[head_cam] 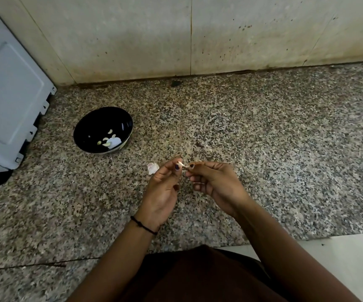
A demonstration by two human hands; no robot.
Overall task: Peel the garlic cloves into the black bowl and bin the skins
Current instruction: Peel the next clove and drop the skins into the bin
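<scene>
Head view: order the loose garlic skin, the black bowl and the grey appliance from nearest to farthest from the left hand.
1. Loose garlic skin, on the counter just beyond the fingers of the left hand.
2. Black bowl, farther back and to the left, holding peeled cloves.
3. Grey appliance, at the far left of the view.

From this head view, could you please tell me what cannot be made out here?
All in the head view:
- Garlic clove: too small, pinched between left hand and right hand; remaining skin unclear.
- Bin: outside the frame.
- Black bowl: peeled cloves blur together; count unclear.
- Grey appliance: cut off by the left edge; unidentifiable.
</scene>
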